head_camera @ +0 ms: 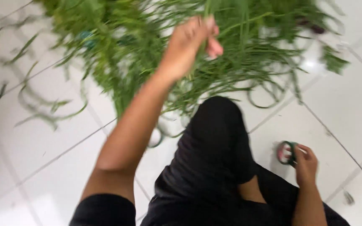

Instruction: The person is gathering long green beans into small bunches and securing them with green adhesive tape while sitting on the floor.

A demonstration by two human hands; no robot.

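My left hand [191, 44] reaches forward over a big heap of long green stems and leaves [147, 46] on the white tiled floor, fingers closed around a few green stems [241, 19]. My right hand [304, 165] rests low at the right near the floor, holding a small roll of green tape [285, 152] with a red core. My bent knee in black trousers [214, 142] lies between the two hands.
White floor tiles [42, 142] with dark grout lines spread all around. Loose green strands [47, 111] lie scattered on the left, and a small green clump [334, 60] sits at the far right. The picture is motion-blurred.
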